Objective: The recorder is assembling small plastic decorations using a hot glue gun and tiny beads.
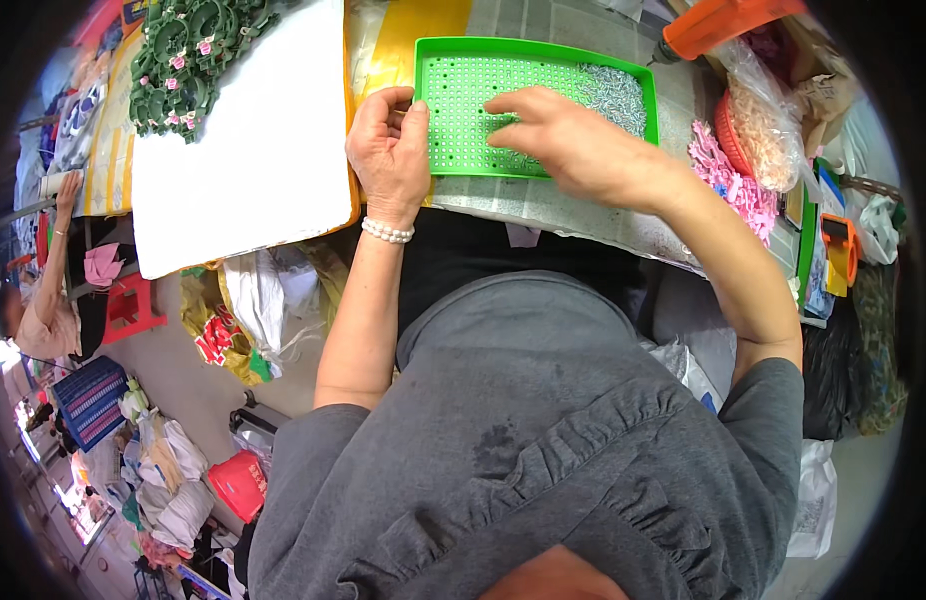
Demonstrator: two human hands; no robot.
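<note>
In the head view, the person at the bench has a shallow, bright green plastic tray (461,75) with a floor full of small holes in front of them, lying on the grey and yellow bench covering (553,196). A heap of tiny silvery metal pieces (618,92) is gathered toward the tray's right end.

The left hand (391,158), a white beaded bracelet (387,232) at its wrist, is at the tray's left wall, fingers curled and thumb overlapping the rim; I can't tell whether it pinches anything. The right hand (555,140) reaches across the tray, over the holed floor left of the heap, with thumb and forefinger spread apart.

To the left lies a big white rectangular board (258,150), with a clump of dark green shaped pieces dotted with pink roses (188,62) on its far left corner. To the right, I see an orange power tool (728,25) beyond the tray's far corner, a pile of pink pieces (735,195), and a red basket (731,135) beside a clear plastic bag of pale bits (768,140).
</note>
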